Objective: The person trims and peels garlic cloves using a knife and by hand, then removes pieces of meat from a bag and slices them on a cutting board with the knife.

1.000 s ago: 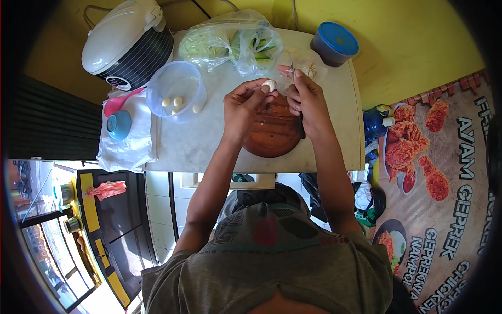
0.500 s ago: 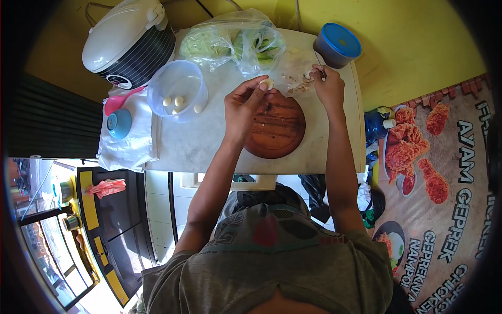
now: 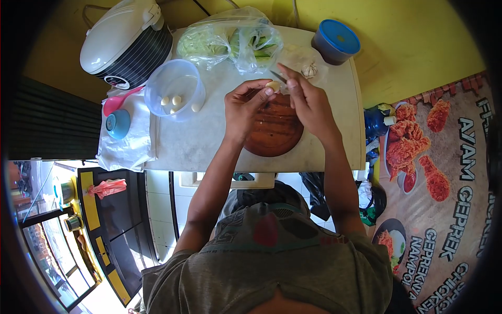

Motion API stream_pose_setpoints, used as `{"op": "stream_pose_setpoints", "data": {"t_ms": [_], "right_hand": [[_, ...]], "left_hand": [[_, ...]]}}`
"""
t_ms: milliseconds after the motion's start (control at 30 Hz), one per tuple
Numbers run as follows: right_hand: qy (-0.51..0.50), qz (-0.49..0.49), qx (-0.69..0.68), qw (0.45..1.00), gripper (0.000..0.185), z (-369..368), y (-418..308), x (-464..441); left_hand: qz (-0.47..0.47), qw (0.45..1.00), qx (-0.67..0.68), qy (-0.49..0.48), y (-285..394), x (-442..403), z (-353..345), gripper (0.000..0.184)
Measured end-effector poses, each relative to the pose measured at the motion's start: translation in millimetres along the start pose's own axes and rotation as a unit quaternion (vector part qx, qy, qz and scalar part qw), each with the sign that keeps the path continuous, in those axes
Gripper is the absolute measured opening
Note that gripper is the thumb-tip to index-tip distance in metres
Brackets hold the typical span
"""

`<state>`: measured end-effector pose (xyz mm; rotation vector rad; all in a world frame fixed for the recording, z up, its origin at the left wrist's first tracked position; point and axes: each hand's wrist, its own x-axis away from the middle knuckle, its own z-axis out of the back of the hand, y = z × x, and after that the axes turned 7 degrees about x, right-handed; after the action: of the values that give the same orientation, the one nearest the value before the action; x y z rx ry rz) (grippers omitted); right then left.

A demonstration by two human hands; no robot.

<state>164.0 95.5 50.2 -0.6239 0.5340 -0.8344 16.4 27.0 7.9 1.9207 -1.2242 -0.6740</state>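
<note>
Above the round wooden board [image 3: 273, 131], my left hand [image 3: 246, 107] pinches a pale garlic clove [image 3: 272, 86] between thumb and fingers. Close on its right, my right hand [image 3: 308, 102] is closed on a small knife [image 3: 278, 77], whose blade points up and left beside the clove. The knife's handle is hidden in the hand. Behind my right hand a garlic bulb [image 3: 309, 70] rests on a clear plastic bag. Several peeled cloves [image 3: 177, 99] sit in and against the translucent tub [image 3: 195, 83] on the left.
Bags of green vegetables [image 3: 256, 44] lie at the table's back, left of a blue-lidded container [image 3: 339, 39]. A rice cooker [image 3: 128, 44] stands at the back left. A blue bowl [image 3: 118, 124] and pink spoon [image 3: 115, 103] rest on white plastic in front of it.
My right hand moved right to the garlic bag with the knife, then came back beside my left hand. The clove in my left hand now shows more of its pale surface.
</note>
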Motion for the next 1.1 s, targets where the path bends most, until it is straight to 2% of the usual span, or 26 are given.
{"op": "stream_pose_setpoints", "data": {"t_ms": [33, 100, 333, 433, 500, 533, 600, 633, 700, 800, 1033, 1100], "right_hand": [[0.002, -0.002, 0.000, 1.000, 0.036, -6, -3, 4], [0.075, 0.100, 0.047, 0.991, 0.038, -16, -7, 8], [0.133, 0.099, 0.030, 0.986, 0.033, -28, -11, 11], [0.171, 0.114, 0.040, 0.978, 0.030, -33, -10, 10], [0.174, 0.087, -0.064, 0.979, 0.029, -34, -13, 10], [0.175, 0.087, -0.064, 0.979, 0.029, -31, -15, 10], [0.082, 0.004, -0.235, 0.969, 0.031, -25, -18, 11], [0.082, 0.005, -0.235, 0.969, 0.031, -26, -17, 11], [0.115, 0.064, -0.108, 0.985, 0.034, -30, -15, 12], [0.088, 0.061, -0.035, 0.994, 0.037, -29, -15, 13], [0.114, 0.074, 0.000, 0.991, 0.036, -34, -22, 11], [0.158, 0.109, -0.054, 0.980, 0.032, -39, -21, 8]], "left_hand": [[0.002, 1.000, -0.001, -0.002, -3, 0, 2, 0.019], [-0.036, 0.999, -0.001, -0.027, -8, -2, 7, 0.019], [-0.056, 0.998, -0.003, -0.019, -7, 2, 6, 0.017], [-0.102, 0.994, -0.039, -0.022, -4, 4, 1, 0.019], [-0.103, 0.993, -0.045, -0.025, -3, 4, -1, 0.021], [-0.102, 0.993, -0.044, -0.026, -1, 5, -2, 0.021], [-0.081, 0.996, -0.037, -0.003, 2, 6, -3, 0.021], [-0.081, 0.996, -0.037, -0.003, 2, 5, -3, 0.021], [-0.093, 0.995, -0.043, 0.004, 1, 4, 1, 0.020], [-0.118, 0.992, -0.036, -0.016, 1, 2, 4, 0.018], [-0.149, 0.987, -0.065, -0.011, 4, 2, 6, 0.016], [-0.166, 0.984, -0.063, -0.030, 4, 1, 8, 0.017]]}}
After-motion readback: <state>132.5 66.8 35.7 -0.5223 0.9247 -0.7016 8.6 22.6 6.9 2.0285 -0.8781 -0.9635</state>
